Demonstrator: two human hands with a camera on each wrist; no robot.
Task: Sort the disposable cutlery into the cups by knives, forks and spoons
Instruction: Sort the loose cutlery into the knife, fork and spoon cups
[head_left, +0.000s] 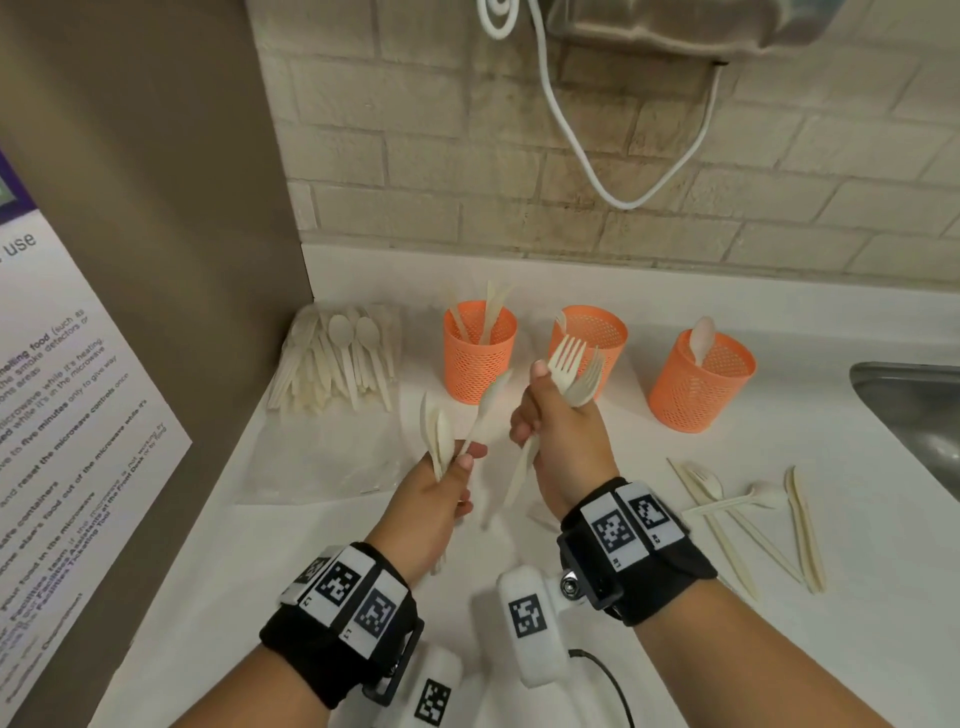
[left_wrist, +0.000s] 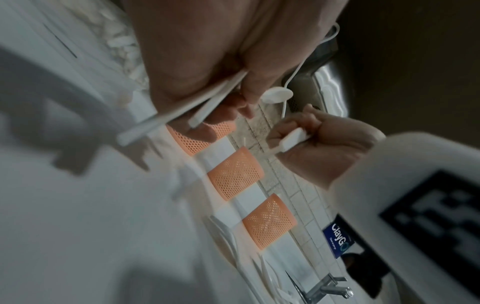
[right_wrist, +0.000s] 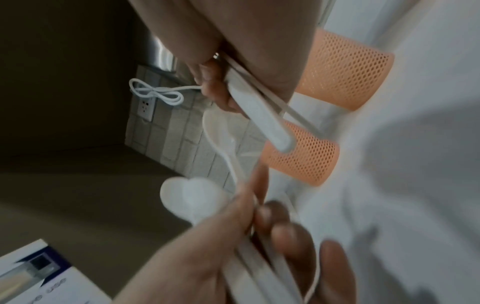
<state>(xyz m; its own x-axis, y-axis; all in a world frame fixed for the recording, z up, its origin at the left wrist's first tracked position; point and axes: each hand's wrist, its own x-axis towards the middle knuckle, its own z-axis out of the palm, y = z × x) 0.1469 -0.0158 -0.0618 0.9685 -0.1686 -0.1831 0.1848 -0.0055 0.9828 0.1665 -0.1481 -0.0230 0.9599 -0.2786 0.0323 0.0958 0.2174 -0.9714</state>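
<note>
Three orange mesh cups stand in a row on the white counter. The left cup (head_left: 478, 353) holds knives, the middle cup (head_left: 597, 327) shows one cutlery tip, and the right cup (head_left: 701, 389) holds a spoon. My left hand (head_left: 462, 465) grips several cream spoons (head_left: 441, 431) by their handles, bowls up, in front of the left cup. My right hand (head_left: 540, 400) grips two forks (head_left: 574, 371), tines up, in front of the middle cup. In the wrist views, the fork handles (right_wrist: 259, 117) and spoon handles (left_wrist: 202, 105) stick out below the fists.
A pile of unsorted cutlery (head_left: 337, 358) lies on a clear plastic bag at the back left against a brown panel. Loose knives, a fork and a spoon (head_left: 748, 514) lie on the counter to the right. A steel sink (head_left: 914, 410) sits at the far right. A white cable (head_left: 597, 171) hangs on the brick wall.
</note>
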